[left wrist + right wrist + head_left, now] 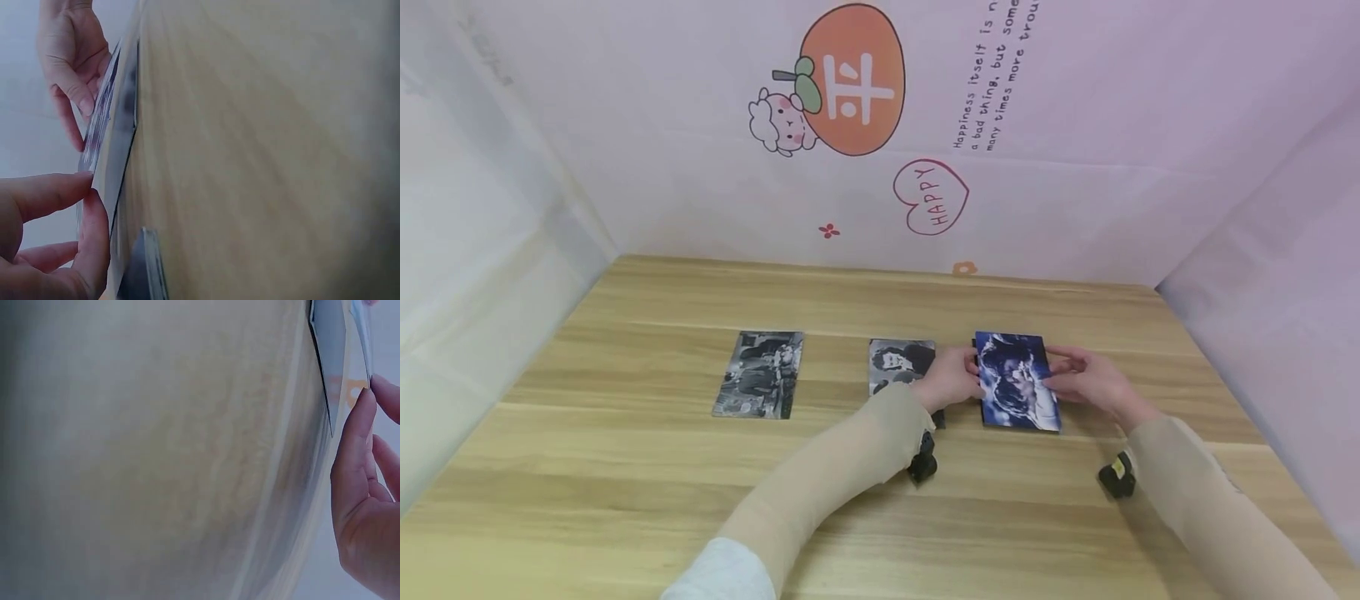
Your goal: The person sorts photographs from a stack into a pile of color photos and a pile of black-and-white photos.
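A blue-and-white picture card [1017,383] is held between both hands, slightly raised over another card [127,119], which lies on the table. My left hand [949,380] pinches its left edge between thumb and fingers. At the opposite edge, my right hand [1093,385] pinches it with thumb and fingertips. From the right wrist, the thin raised card [362,337] appears edge-on at the fingertips of the right hand [369,506]. In the head view, the lower card is mostly hidden beneath the blue one.
A black-and-white photo card [901,362] lies left of the blue card, partly covered by the left arm. Farther left is another black-and-white photo card [760,375]. The wooden table [647,467] meets a printed white backdrop [715,200] behind and white side sheets.
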Tool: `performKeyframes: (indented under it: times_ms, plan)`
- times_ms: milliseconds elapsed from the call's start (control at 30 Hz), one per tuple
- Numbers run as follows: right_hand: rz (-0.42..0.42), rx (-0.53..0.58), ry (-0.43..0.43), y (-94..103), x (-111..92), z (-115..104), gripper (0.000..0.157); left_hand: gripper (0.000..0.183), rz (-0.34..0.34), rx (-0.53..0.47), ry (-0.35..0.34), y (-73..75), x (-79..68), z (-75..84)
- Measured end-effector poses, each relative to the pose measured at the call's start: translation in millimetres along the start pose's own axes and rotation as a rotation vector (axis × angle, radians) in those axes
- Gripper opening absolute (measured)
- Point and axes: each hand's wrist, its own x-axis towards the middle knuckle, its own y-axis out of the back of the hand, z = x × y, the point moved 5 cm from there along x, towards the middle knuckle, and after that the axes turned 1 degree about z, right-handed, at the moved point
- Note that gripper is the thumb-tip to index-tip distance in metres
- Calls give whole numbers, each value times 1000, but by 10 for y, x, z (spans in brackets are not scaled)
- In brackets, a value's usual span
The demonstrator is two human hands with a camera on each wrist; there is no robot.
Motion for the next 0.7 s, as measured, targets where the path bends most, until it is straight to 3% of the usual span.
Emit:
performKeyframes:
  times_ms: [300,533,700]
  plan:
    - [-32,-47,12,-20,95,16,73,70,32,96,34,-36,73,-51]
    - [-17,-178,24,-54,102,-6,72,69,21,156,59,-44,67,-24]
    - [-21,-190,23,-78,104,-28,71,54,24,200,58,-40,62,-21]
